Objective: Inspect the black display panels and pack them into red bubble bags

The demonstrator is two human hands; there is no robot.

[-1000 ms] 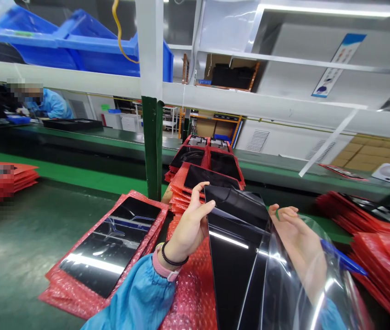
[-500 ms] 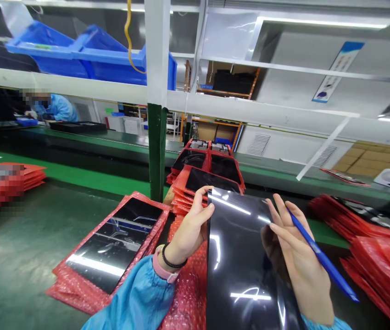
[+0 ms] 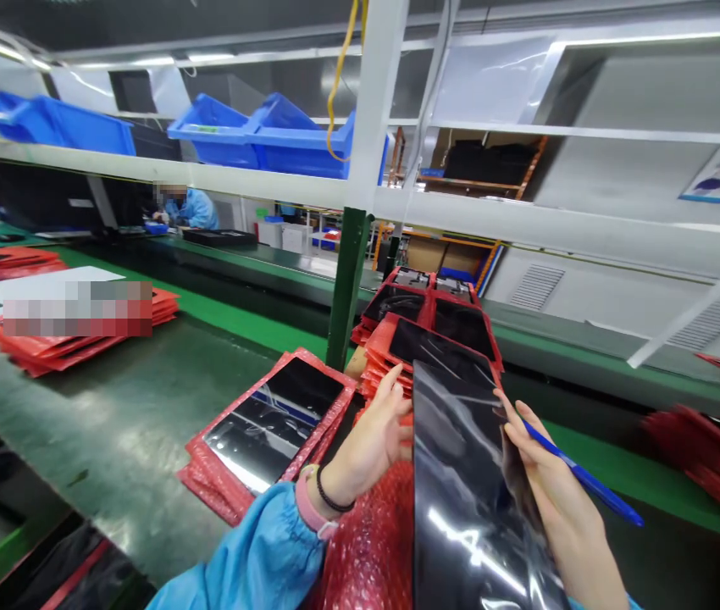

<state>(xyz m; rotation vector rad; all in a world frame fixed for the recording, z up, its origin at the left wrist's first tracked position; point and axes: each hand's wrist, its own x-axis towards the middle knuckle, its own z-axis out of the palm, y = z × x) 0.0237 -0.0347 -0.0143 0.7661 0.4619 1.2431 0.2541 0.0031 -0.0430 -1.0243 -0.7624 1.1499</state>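
A glossy black screen panel (image 3: 462, 474) is tilted up in front of me, with light streaks reflected on its face. My right hand (image 3: 551, 474) grips its right edge, and a blue pen (image 3: 589, 483) is tucked between the same fingers, pointing down to the right. At the left edge my left hand (image 3: 376, 436) has its fingers spread and its thumb raised; some fingertips end at the panel's border, so contact there is unclear. Red bubble wrap bags (image 3: 366, 542) lie beneath. To the left, another black screen (image 3: 277, 419) rests on a stack of red bubble bags.
Stacked screens in red bags (image 3: 462, 326) stand behind the panel. A green post (image 3: 346, 288) rises beside them to a white shelf with blue bins (image 3: 296, 140). More red bags (image 3: 703, 457) lie at right and others (image 3: 74, 343) at left. A person in blue (image 3: 198, 209) sits far back.
My view has swung left, so the scene sits farther right. My left thumb has lifted off the panel's face and those fingers have spread. The panel has turned more edge-on in my right hand.
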